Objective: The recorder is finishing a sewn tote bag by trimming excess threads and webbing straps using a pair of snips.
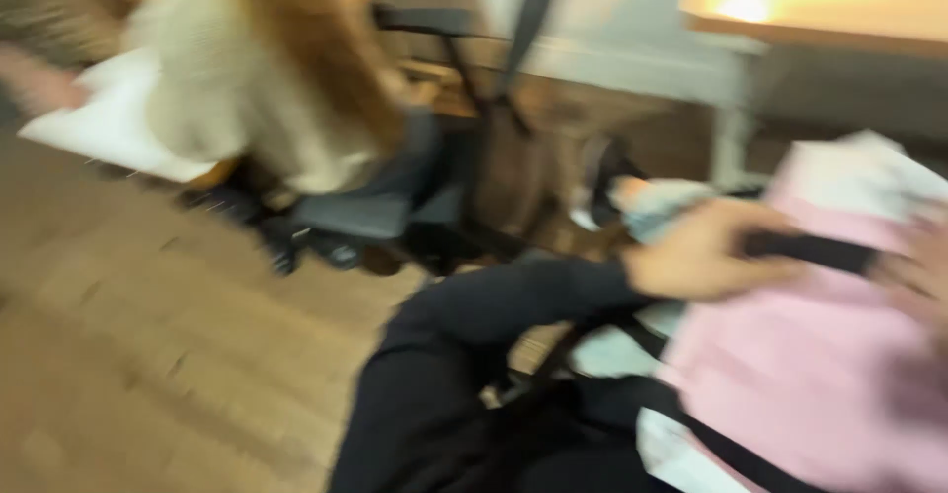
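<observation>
The view is heavily blurred by motion; fine detail is not readable.

**Left hand.** The left hand [706,251] extends from a dark sleeve [513,301] across the centre-right of the frame. Its fingers are curled closed around one end of a black strap [810,249], which runs roughly level toward the right edge.

**Right hand.** The right hand [923,276] shows only partly at the right edge, at the other end of the same strap. It touches the strap, but whether its fingers are closed on it cannot be told from the blur.

**Held item.** The strap lies against a large pink item [790,375], soft-looking and flat-sided, which fills the lower right of the frame. Its surface is plain pale pink. Its top right area is white [859,172]. A second black strap [731,449] runs diagonally across its lower edge. The pink item rests low in front of the person, over dark clothing [425,424].

**Surroundings.**
- Wooden floor [148,335], left half of the frame.
- Another person in a cream top [237,78], seated on a dark office chair [365,217], upper left.
- A brown bag [513,167] hangs on a dark strap beside the chair.
- A white table leg [731,138] and a lit tabletop [820,0], upper right.
</observation>
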